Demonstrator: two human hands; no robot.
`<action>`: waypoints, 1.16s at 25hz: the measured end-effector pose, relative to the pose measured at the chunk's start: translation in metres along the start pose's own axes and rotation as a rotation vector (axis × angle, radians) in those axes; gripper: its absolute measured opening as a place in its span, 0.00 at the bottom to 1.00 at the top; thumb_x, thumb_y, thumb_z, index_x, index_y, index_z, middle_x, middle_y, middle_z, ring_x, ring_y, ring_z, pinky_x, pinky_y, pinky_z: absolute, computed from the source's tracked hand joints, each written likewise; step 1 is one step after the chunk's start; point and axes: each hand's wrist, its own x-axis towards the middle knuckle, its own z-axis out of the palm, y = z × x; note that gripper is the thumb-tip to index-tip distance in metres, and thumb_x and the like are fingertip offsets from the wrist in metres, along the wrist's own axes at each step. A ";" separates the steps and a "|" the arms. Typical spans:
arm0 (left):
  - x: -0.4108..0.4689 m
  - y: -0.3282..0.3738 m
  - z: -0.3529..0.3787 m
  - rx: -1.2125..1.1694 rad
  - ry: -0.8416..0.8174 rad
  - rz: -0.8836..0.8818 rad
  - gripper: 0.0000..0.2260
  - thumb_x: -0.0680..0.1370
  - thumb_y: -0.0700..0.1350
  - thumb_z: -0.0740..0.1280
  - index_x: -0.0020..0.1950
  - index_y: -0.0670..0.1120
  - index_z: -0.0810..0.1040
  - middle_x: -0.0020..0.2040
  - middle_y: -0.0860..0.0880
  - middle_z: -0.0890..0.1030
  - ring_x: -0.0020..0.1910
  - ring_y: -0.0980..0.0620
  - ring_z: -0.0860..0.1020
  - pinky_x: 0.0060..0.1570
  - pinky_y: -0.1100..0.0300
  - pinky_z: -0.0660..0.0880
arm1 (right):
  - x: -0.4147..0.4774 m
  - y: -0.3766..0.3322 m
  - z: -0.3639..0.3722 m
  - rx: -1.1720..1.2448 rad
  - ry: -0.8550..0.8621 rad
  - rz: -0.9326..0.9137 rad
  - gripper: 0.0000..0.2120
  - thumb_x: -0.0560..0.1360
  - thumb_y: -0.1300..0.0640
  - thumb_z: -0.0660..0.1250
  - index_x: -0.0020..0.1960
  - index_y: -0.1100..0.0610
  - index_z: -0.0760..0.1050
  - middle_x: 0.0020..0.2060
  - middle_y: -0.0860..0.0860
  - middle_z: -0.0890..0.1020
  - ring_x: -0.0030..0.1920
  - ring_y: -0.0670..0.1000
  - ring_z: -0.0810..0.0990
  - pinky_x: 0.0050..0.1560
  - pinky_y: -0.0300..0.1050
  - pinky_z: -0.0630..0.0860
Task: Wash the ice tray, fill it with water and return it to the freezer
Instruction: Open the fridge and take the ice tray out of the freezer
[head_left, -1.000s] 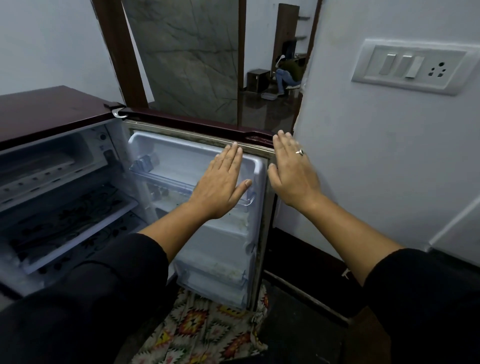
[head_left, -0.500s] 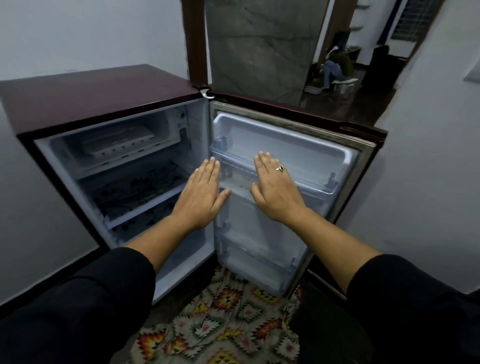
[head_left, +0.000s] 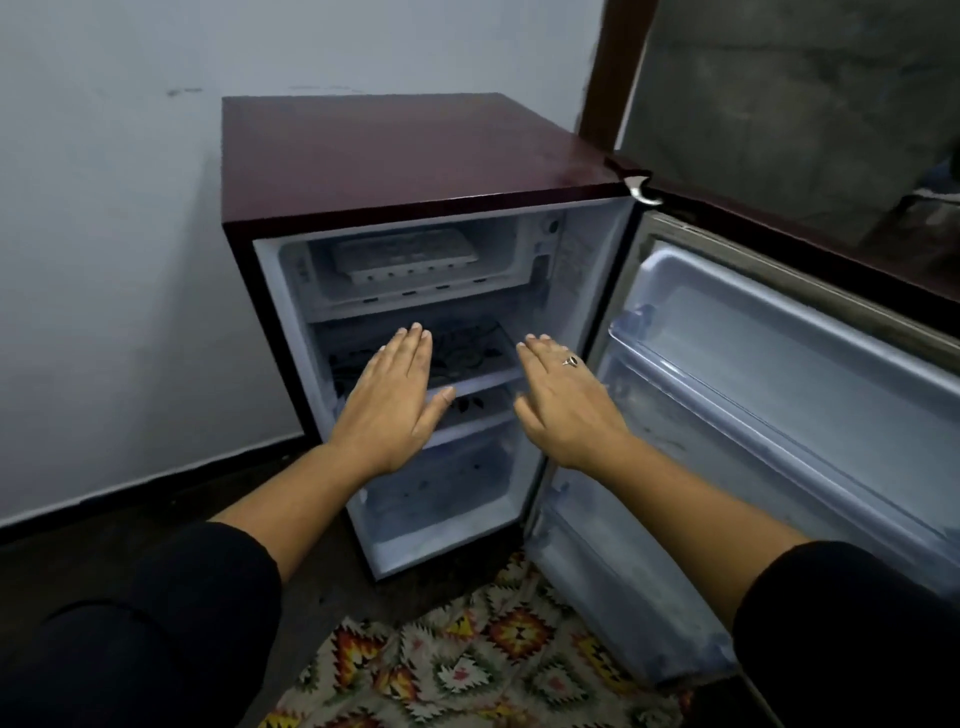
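Note:
A small maroon fridge (head_left: 395, 150) stands open against the white wall. In its freezer compartment (head_left: 415, 291) at the top lies a white ice tray (head_left: 402, 254). My left hand (head_left: 389, 405) and my right hand (head_left: 566, 405) hover flat, palms down, in front of the middle shelf, below the freezer. Both hold nothing and their fingers are straight. A ring sits on my right hand.
The fridge door (head_left: 779, 395) swings open to the right, with door racks on its inner side. A patterned rug (head_left: 467, 665) lies on the dark floor below. A wooden door frame (head_left: 608, 78) rises behind the fridge.
The view has swung left from the door to the fridge interior. Both hands now hover before the inner shelves instead of the door racks, still flat and holding nothing.

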 end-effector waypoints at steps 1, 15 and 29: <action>0.007 -0.009 0.002 0.004 -0.002 -0.042 0.34 0.86 0.61 0.48 0.85 0.42 0.44 0.86 0.45 0.44 0.85 0.48 0.43 0.82 0.53 0.42 | 0.018 0.004 0.007 0.016 -0.013 -0.028 0.31 0.84 0.50 0.55 0.83 0.64 0.55 0.82 0.61 0.59 0.83 0.59 0.55 0.83 0.51 0.50; 0.128 -0.101 0.067 0.125 0.160 -0.270 0.38 0.83 0.64 0.46 0.84 0.38 0.52 0.84 0.38 0.55 0.83 0.40 0.55 0.82 0.46 0.53 | 0.217 0.053 0.091 0.191 0.068 -0.139 0.29 0.84 0.54 0.58 0.80 0.66 0.61 0.79 0.63 0.64 0.79 0.61 0.62 0.79 0.51 0.57; 0.197 -0.138 0.054 -0.068 0.238 -0.465 0.34 0.86 0.60 0.53 0.85 0.41 0.50 0.84 0.40 0.58 0.81 0.39 0.60 0.79 0.49 0.58 | 0.306 0.064 0.111 0.398 0.099 0.012 0.31 0.86 0.47 0.55 0.84 0.61 0.54 0.80 0.59 0.63 0.77 0.61 0.65 0.77 0.53 0.64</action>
